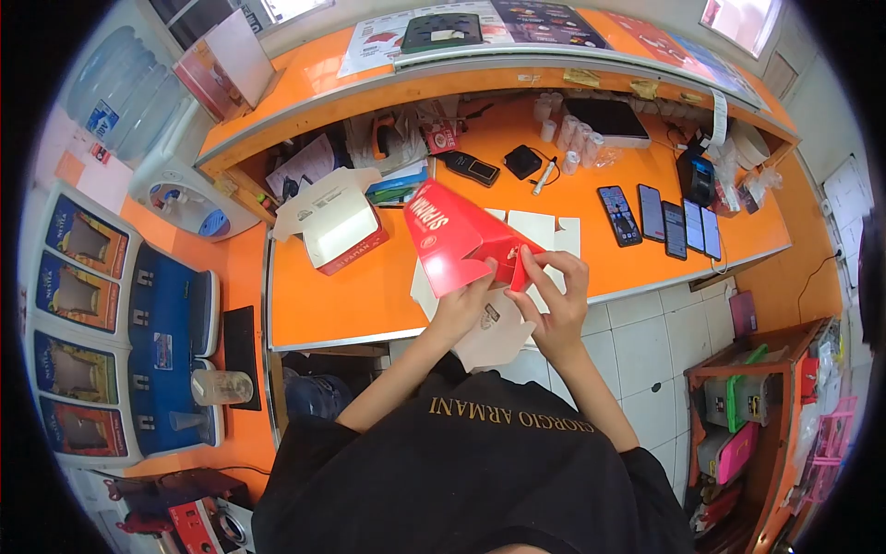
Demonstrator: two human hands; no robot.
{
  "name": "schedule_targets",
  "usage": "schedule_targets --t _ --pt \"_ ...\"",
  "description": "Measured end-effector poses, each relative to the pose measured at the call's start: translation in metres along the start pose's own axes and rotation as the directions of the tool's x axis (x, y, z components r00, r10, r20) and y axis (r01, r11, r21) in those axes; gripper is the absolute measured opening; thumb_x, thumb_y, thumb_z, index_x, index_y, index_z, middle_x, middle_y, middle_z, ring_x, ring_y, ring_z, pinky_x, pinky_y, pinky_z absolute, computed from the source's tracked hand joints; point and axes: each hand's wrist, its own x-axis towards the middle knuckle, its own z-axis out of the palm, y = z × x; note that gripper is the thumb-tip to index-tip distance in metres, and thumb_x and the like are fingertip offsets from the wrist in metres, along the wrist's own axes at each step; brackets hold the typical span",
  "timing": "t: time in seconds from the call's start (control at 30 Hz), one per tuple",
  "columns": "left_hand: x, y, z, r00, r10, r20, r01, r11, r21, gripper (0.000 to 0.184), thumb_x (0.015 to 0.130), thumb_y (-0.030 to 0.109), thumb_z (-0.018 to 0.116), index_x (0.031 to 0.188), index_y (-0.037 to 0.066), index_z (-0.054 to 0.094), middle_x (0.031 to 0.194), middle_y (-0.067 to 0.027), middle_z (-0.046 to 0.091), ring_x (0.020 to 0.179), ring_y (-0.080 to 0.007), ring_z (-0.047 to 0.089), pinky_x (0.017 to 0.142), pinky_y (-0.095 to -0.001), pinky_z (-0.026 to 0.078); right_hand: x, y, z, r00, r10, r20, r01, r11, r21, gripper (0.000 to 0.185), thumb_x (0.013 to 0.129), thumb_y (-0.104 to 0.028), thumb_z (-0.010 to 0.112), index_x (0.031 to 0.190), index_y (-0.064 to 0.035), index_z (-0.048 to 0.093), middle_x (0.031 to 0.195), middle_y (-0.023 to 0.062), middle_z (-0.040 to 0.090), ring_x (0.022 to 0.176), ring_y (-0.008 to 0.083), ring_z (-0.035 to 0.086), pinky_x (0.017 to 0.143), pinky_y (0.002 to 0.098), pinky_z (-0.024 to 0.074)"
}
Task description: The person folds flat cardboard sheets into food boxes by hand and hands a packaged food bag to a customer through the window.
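Note:
A red cardboard food box (452,235), partly folded with its flaps standing loose, is held tilted over the counter's front edge. My left hand (461,309) grips its lower edge, with some fingers hidden behind the card. The fingers and thumb of my right hand (558,300) pinch a red side flap near the corner. Below the hands hangs a white card panel (494,332) with a printed mark; I cannot tell whether it belongs to this box. Flat white cartons (544,224) lie behind it. A folded box (346,231) with its lid raised stands to the left.
On the orange counter (591,277) several phones (619,217) lie at the right, near a card terminal (469,168) and several paper rolls (581,138). A drinks dispenser (171,342) and a water dispenser (185,198) stand left. Shelves (757,397) are at the right.

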Motion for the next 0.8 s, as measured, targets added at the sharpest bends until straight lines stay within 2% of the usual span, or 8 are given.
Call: schedule_targets --t 0.07,0.1,0.23,0.3,0.43,0.6,0.7,0.8 --pt "0.003 -0.004 -0.001 0.995 0.102 -0.018 -0.103 0.978 -0.183 0.031 0.095 0.023 0.045 0.114 -0.001 0.048 0.110 -0.0106 0.055 0.095 -0.0194 0.060 0.077 -0.0284 0.052 -0.001 -0.001 0.001 1.000 0.002 -0.025 -0.002 1.000 -0.003 0.047 0.067 -0.018 0.073 0.111 -0.0042 0.062 0.103 0.0082 0.054 0.093 0.0253 0.050 0.081 0.0360 0.0418" --pt "0.004 -0.002 0.000 0.994 0.107 -0.017 -0.108 0.980 -0.167 0.033 0.097 0.025 0.041 0.113 -0.002 0.049 0.110 -0.0114 0.055 0.094 -0.0196 0.061 0.077 -0.0303 0.053 -0.002 -0.001 0.002 0.999 0.005 -0.047 -0.005 1.000 -0.005 0.047 0.067 -0.018 0.073 0.111 -0.0043 0.062 0.100 0.0077 0.054 0.091 0.0244 0.049 0.079 0.0360 0.0413" --pt "0.005 0.002 -0.001 0.999 0.025 0.020 -0.021 0.979 -0.205 0.035 0.097 0.028 0.040 0.115 -0.001 0.049 0.110 -0.0106 0.056 0.094 -0.0177 0.061 0.077 -0.0318 0.054 -0.003 0.001 0.002 0.999 -0.005 -0.053 0.005 1.000 -0.004 0.049 0.067 -0.020 0.073 0.112 -0.0046 0.061 0.102 0.0064 0.054 0.093 0.0250 0.049 0.081 0.0362 0.0408" --pt "0.005 0.004 -0.003 0.995 0.023 0.092 0.006 0.955 -0.295 0.035 0.097 0.030 0.039 0.115 0.001 0.050 0.108 -0.0093 0.059 0.096 -0.0165 0.060 0.077 -0.0324 0.054 -0.003 0.003 -0.001 0.991 -0.131 -0.030 0.132 0.991 0.012 0.042 0.066 -0.019 0.073 0.104 -0.0053 0.063 0.103 0.0048 0.059 0.092 0.0245 0.050 0.081 0.0367 0.0415" --pt "0.004 0.016 0.001 0.998 0.022 0.060 0.001 0.932 -0.361 0.034 0.097 0.031 0.039 0.111 0.002 0.053 0.105 -0.0083 0.061 0.096 -0.0157 0.061 0.078 -0.0329 0.054 -0.008 0.007 -0.006 0.981 -0.194 -0.030 0.196 0.979 0.059 0.034 0.065 -0.019 0.073 0.095 -0.0065 0.064 0.105 0.0033 0.062 0.091 0.0239 0.052 0.081 0.0375 0.0425" --pt "0.002 0.024 0.008 0.999 -0.025 0.041 0.041 0.888 -0.458 0.035 0.097 0.031 0.039 0.107 0.002 0.055 0.105 -0.0085 0.061 0.097 -0.0170 0.060 0.082 -0.0326 0.051 -0.006 0.001 -0.007 0.966 -0.259 -0.029 0.254 0.960 -0.115 0.030 0.063 -0.016 0.074 0.089 -0.0062 0.065 0.105 0.0029 0.062 0.093 0.0235 0.052 0.081 0.0378 0.0432" --pt "-0.002 0.007 0.001 0.981 -0.055 0.184 0.102 0.962 -0.254 0.039 0.097 0.032 0.036 0.122 0.003 0.045 0.121 -0.0108 0.053 0.112 -0.0204 0.052 0.089 -0.0380 0.047 -0.004 -0.002 -0.003 0.977 -0.188 -0.099 0.164 0.963 -0.214 0.028 0.063 -0.013 0.074 0.088 -0.0049 0.065 0.103 0.0026 0.062 0.097 0.0242 0.051 0.082 0.0371 0.0432" --pt "-0.009 0.004 0.004 0.974 -0.071 0.217 0.100 0.987 -0.128 0.042 0.098 0.030 0.037 0.127 0.000 0.039 0.122 -0.0115 0.050 0.114 -0.0197 0.050 0.094 -0.0360 0.043 -0.001 -0.003 0.003 0.987 -0.112 -0.118 0.082 0.970 -0.229 0.026 0.063 -0.011 0.074 0.088 -0.0049 0.066 0.107 0.0032 0.059 0.100 0.0257 0.050 0.082 0.0359 0.0433"
